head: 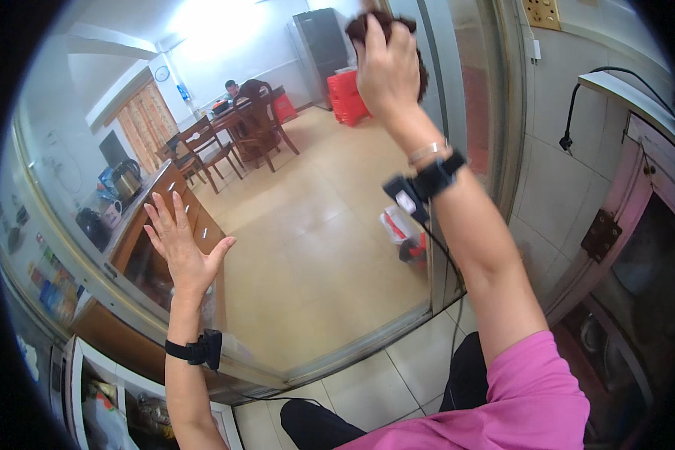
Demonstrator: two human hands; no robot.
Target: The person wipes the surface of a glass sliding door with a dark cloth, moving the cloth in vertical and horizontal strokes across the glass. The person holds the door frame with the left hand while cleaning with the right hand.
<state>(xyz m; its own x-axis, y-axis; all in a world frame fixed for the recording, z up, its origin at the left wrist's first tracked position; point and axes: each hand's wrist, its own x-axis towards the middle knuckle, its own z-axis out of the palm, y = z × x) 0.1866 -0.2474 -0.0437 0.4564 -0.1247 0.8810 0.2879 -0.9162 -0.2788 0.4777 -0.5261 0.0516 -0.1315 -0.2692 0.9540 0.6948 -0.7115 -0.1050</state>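
My right hand (391, 70) is raised high and grips a dark brown cloth (381, 23), pressing it near the metal frame of a sliding glass door (436, 73). Whether the cloth touches the glass or the frame I cannot tell. My left hand (183, 247) is held up with fingers spread and nothing in it. Behind it, beyond the doorway, is a wooden cabinet (202, 219) with drawers. Both wrists wear black strapped devices with cables. The door's metal track (365, 343) crosses the floor in front of my knees.
Past the doorway stand a wooden dining table with chairs (205, 140), a seated person (232, 89), red plastic stools (346, 95) and a refrigerator (322, 48). At right, a power plug (566, 142) hangs from a ledge (624, 93). Low at left is a white-framed shelf unit (121, 371).
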